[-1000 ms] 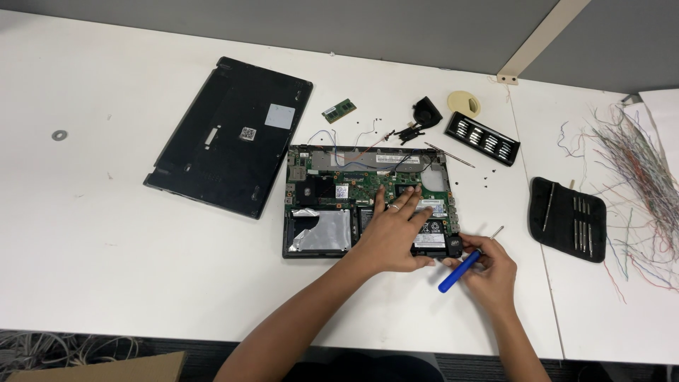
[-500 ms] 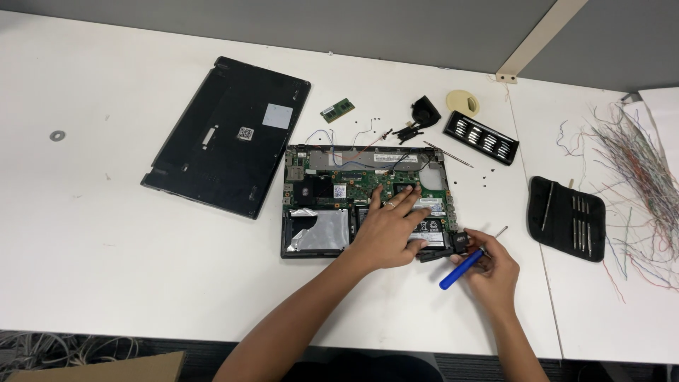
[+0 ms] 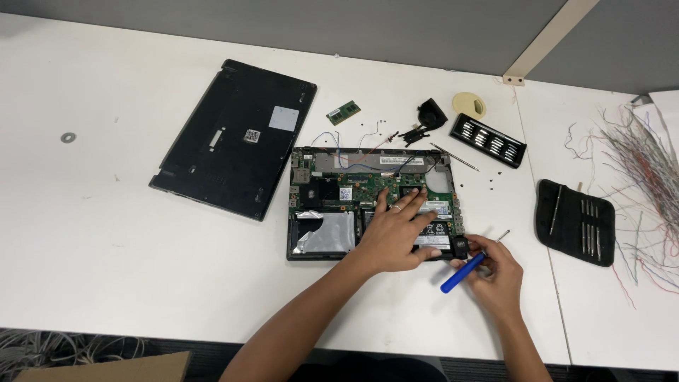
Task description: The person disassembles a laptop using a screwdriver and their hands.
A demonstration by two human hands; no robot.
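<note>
An opened laptop base lies on the white table, its green circuit board and silver foil patch exposed. My left hand rests flat on its right half, fingers spread over the black battery area. My right hand is just off the laptop's front right corner and grips a blue-handled screwdriver, whose tip points at that corner beside a small black part.
The removed black bottom cover lies at the left. Behind the laptop are a green memory stick, loose black parts, a bit holder and a tape roll. A black tool pouch and a wire bundle sit right.
Both hands stay almost where they were. The right hand has shifted the blue screwdriver slightly at the laptop's front right corner.
</note>
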